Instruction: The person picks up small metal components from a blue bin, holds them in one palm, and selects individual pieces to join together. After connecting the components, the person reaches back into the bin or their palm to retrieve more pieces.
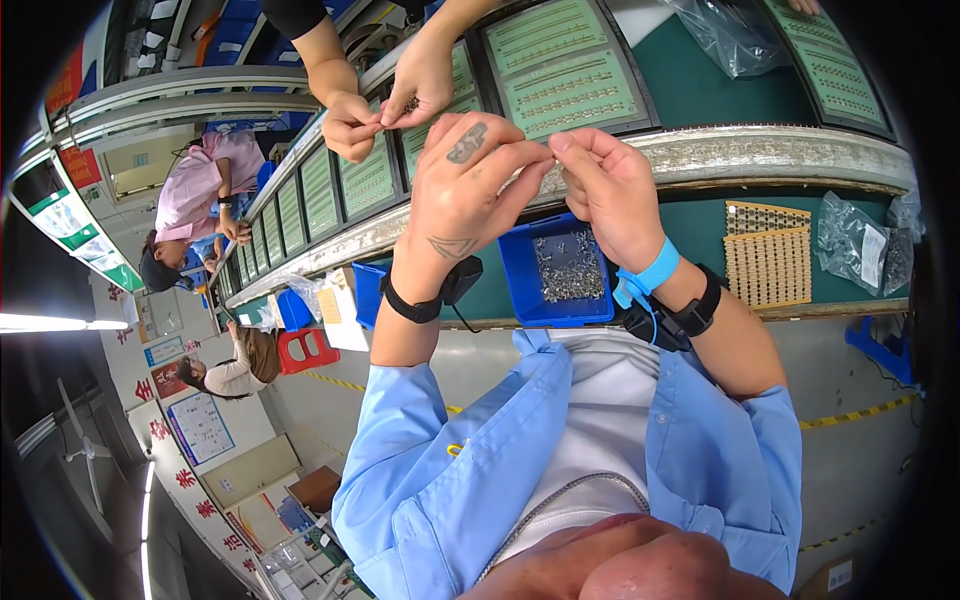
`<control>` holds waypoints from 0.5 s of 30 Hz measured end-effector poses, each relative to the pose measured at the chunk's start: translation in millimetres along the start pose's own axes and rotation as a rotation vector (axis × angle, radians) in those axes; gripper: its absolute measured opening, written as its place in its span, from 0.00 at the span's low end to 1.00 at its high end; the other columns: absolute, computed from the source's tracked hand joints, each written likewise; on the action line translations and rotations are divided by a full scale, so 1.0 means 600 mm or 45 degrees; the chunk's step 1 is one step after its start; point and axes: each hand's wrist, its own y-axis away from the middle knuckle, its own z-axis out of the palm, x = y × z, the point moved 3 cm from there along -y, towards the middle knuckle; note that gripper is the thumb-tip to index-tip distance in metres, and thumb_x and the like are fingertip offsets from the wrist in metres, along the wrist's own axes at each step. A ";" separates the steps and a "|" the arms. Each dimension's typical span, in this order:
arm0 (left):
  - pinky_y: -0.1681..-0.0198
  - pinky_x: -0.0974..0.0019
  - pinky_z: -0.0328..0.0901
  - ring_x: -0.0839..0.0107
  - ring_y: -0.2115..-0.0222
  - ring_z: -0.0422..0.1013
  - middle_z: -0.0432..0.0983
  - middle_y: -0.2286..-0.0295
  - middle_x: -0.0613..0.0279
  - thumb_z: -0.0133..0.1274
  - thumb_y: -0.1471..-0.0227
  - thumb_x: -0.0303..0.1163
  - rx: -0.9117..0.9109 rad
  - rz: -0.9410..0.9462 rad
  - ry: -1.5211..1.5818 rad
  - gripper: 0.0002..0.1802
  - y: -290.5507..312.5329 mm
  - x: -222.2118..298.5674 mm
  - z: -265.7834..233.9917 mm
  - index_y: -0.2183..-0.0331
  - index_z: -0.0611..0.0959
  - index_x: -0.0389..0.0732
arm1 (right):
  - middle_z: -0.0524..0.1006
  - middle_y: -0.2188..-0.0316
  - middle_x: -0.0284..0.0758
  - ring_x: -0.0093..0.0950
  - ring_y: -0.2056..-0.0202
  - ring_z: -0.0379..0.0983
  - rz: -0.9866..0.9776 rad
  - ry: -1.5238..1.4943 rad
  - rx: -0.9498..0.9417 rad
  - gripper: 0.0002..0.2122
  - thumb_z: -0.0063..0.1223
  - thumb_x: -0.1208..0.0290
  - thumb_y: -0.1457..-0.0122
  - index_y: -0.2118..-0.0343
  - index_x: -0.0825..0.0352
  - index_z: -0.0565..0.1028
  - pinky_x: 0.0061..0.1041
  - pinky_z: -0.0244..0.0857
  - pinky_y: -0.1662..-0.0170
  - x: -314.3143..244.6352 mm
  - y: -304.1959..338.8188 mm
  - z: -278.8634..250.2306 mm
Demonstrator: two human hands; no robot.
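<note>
- Left hand (462, 185) and right hand (607, 190) meet fingertip to fingertip, pinched shut on a tiny metal part (553, 152), too small to identify.
- Blue parts bin (520, 270) sits right under the pinch, so refills are handy and drops land in it.

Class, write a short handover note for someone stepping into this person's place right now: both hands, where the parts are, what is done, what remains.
Left hand: raised above the bench, fingers pinched on a tiny part, too small to identify.
Right hand: fingertips meeting the left's, pinching the same spot.
Parts: blue plastic tray of small metal pieces directly below the hands; tan perforated grid board to the right; clear plastic bag of parts beyond it.
Done: one piece picked up.
Left: the tray holds many more pieces.
</note>
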 end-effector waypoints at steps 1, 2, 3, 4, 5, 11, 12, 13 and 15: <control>0.66 0.64 0.66 0.67 0.72 0.74 0.77 0.74 0.64 0.70 0.60 0.21 -0.009 -0.003 -0.005 0.11 -0.002 0.002 0.003 0.70 0.87 0.39 | 0.55 0.84 0.17 0.10 0.83 0.46 -0.031 -0.033 0.041 0.09 0.52 0.67 0.30 0.61 0.68 0.77 0.17 0.40 0.80 -0.003 0.001 -0.002; 0.66 0.64 0.66 0.67 0.72 0.74 0.77 0.74 0.64 0.70 0.60 0.21 -0.011 -0.001 -0.005 0.11 -0.003 0.001 0.010 0.70 0.87 0.39 | 0.55 0.84 0.17 0.10 0.83 0.46 -0.062 -0.065 0.083 0.09 0.52 0.67 0.29 0.60 0.68 0.78 0.17 0.40 0.80 -0.007 0.002 -0.004; 0.65 0.63 0.66 0.66 0.71 0.74 0.76 0.74 0.64 0.69 0.59 0.23 0.017 -0.109 0.079 0.09 -0.004 -0.010 0.021 0.71 0.86 0.40 | 0.54 0.84 0.17 0.10 0.83 0.46 -0.093 -0.098 0.124 0.09 0.51 0.67 0.29 0.59 0.69 0.78 0.17 0.40 0.80 -0.010 0.004 -0.006; 0.64 0.61 0.66 0.64 0.71 0.74 0.76 0.74 0.64 0.68 0.58 0.24 0.045 -0.216 0.161 0.08 -0.004 -0.024 0.033 0.71 0.86 0.41 | 0.54 0.84 0.17 0.10 0.83 0.46 -0.093 -0.102 0.122 0.09 0.51 0.67 0.29 0.59 0.69 0.78 0.17 0.40 0.80 -0.013 0.005 -0.005; 0.63 0.60 0.66 0.63 0.70 0.74 0.76 0.74 0.64 0.67 0.58 0.25 0.073 -0.324 0.242 0.07 -0.006 -0.038 0.046 0.72 0.85 0.42 | 0.54 0.84 0.17 0.10 0.83 0.46 -0.126 -0.106 0.112 0.09 0.51 0.68 0.29 0.58 0.69 0.78 0.17 0.39 0.81 -0.018 0.006 -0.003; 0.64 0.59 0.68 0.61 0.71 0.75 0.77 0.75 0.60 0.64 0.54 0.29 -0.049 -0.357 0.253 0.05 -0.052 -0.092 0.136 0.72 0.85 0.39 | 0.54 0.84 0.16 0.09 0.83 0.45 -0.161 -0.106 0.014 0.10 0.50 0.70 0.30 0.55 0.71 0.78 0.17 0.39 0.81 -0.016 0.008 -0.005; 0.67 0.60 0.69 0.61 0.73 0.75 0.77 0.75 0.59 0.64 0.54 0.29 -0.109 -0.330 0.174 0.06 -0.060 -0.094 0.149 0.71 0.86 0.38 | 0.54 0.84 0.16 0.09 0.83 0.45 -0.165 -0.108 0.019 0.10 0.50 0.70 0.30 0.55 0.71 0.78 0.17 0.39 0.81 -0.014 0.008 -0.006; 0.69 0.62 0.69 0.61 0.75 0.75 0.78 0.75 0.58 0.64 0.53 0.29 -0.169 -0.303 0.094 0.06 -0.066 -0.097 0.159 0.71 0.86 0.37 | 0.54 0.84 0.16 0.09 0.83 0.45 -0.158 -0.099 -0.003 0.10 0.50 0.71 0.30 0.56 0.71 0.78 0.16 0.39 0.81 -0.012 0.007 -0.006; 0.66 0.59 0.69 0.59 0.72 0.76 0.78 0.75 0.58 0.63 0.53 0.30 -0.202 -0.290 0.032 0.06 -0.074 -0.102 0.173 0.72 0.85 0.38 | 0.55 0.83 0.16 0.09 0.83 0.45 -0.144 -0.083 -0.048 0.09 0.50 0.71 0.31 0.56 0.72 0.78 0.16 0.39 0.81 -0.009 0.007 -0.005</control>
